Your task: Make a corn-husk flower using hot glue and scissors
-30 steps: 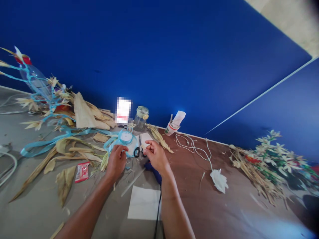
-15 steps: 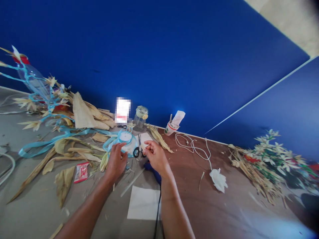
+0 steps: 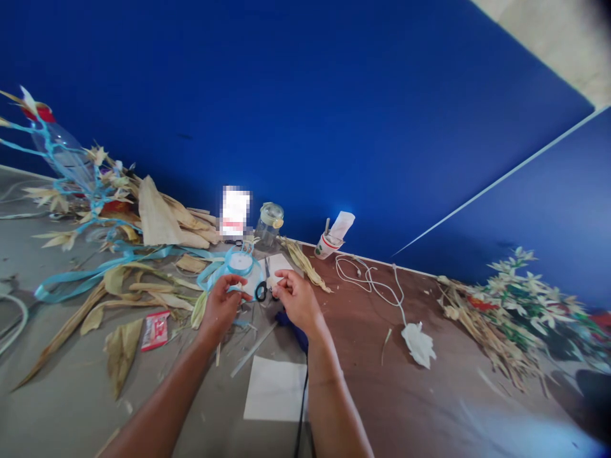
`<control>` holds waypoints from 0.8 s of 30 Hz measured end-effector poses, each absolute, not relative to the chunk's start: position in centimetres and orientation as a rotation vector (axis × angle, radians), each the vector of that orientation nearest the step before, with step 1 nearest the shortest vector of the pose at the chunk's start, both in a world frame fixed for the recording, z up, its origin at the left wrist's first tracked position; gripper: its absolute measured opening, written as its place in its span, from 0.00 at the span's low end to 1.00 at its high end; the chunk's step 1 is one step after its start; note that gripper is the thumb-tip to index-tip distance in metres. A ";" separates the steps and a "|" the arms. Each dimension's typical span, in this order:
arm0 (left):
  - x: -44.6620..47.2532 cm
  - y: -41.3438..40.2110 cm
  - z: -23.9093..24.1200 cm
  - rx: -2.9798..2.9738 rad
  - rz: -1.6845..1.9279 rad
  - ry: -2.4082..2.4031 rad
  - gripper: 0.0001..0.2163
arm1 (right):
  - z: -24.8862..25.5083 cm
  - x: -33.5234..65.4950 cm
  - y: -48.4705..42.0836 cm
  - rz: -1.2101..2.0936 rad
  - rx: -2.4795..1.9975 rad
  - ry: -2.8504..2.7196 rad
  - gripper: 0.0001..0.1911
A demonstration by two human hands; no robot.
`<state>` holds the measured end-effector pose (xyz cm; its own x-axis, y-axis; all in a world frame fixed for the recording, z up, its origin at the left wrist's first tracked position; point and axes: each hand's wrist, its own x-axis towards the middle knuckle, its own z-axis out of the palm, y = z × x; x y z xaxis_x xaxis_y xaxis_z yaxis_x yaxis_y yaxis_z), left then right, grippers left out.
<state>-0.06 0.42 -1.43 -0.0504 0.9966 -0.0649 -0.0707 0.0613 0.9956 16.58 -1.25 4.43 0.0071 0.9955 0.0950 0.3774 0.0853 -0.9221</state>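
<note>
Blue wall and table: a wall (image 3: 305, 114) rises behind the cluttered table (image 3: 391, 407) where you work.
Left hand: since a moment ago, your left hand (image 3: 223, 305) uncurls toward the right; thumb and forefinger stand parted, nothing visible between them.
Right hand: your right hand (image 3: 300, 304) stays nearly put, fingertips close together; you cannot tell whether they pinch something small.
Scissors: black-handled scissors (image 3: 260, 291) lie between your hands, partly hidden.
Ribbon spool: your blue ribbon spool (image 3: 240, 261) sits just beyond the left fingers.
Meaning: your fingertips now face each other more closely.
</note>
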 end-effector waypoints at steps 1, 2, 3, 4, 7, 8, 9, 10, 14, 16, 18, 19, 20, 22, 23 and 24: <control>-0.1 0.4 -1.3 1.085 1.242 1.201 0.10 | 4.4 16.6 -1.3 0.912 -1.426 -1.509 0.15; -0.1 0.4 -1.2 1.080 1.243 1.183 0.10 | 4.5 16.6 -1.3 0.911 -1.428 -1.510 0.14; -0.1 0.4 -1.1 1.072 1.238 1.167 0.10 | 4.5 16.6 -1.3 0.911 -1.431 -1.510 0.14; -0.2 0.3 -1.0 1.062 1.226 1.151 0.10 | 4.5 16.6 -1.3 0.914 -1.434 -1.507 0.14; -0.3 0.3 -1.0 1.041 1.180 1.112 0.12 | 4.5 16.6 -1.2 0.926 -1.428 -1.500 0.14; -0.3 0.3 -1.0 1.040 1.172 1.100 0.13 | 4.5 16.6 -1.2 0.932 -1.424 -1.497 0.14; -0.3 0.3 -1.1 1.037 1.172 1.087 0.13 | 4.5 16.5 -1.2 0.939 -1.420 -1.493 0.14; -0.3 0.3 -1.1 1.030 1.180 1.072 0.14 | 4.5 16.5 -1.2 0.946 -1.418 -1.491 0.14; -0.1 0.2 -0.8 0.956 1.188 0.985 0.14 | 4.4 16.5 -1.2 0.971 -1.415 -1.480 0.14; -0.1 0.1 -0.4 0.891 1.167 0.927 0.13 | 4.4 16.5 -1.2 0.976 -1.409 -1.477 0.14; -0.1 0.1 -0.1 0.824 1.154 0.884 0.14 | 4.4 16.5 -1.2 0.980 -1.404 -1.477 0.14; -0.1 0.1 0.0 0.793 1.152 0.876 0.14 | 4.4 16.5 -1.3 0.982 -1.402 -1.476 0.14; -0.2 0.1 0.1 0.766 1.151 0.872 0.14 | 4.5 16.5 -1.3 0.986 -1.402 -1.474 0.14; -0.2 0.2 0.2 0.722 1.152 0.866 0.15 | 4.5 16.4 -1.3 0.994 -1.397 -1.467 0.14; -0.2 0.2 0.3 0.706 1.152 0.859 0.15 | 4.5 16.4 -1.2 0.998 -1.393 -1.462 0.14; -0.2 0.2 0.3 0.693 1.153 0.847 0.16 | 4.4 16.3 -1.2 1.001 -1.387 -1.457 0.14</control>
<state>-0.23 0.20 0.29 0.1750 0.9617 -0.2109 -0.4882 0.2707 0.8297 16.32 -1.19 4.35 -0.0061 0.9983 0.0588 0.3031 0.0579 -0.9512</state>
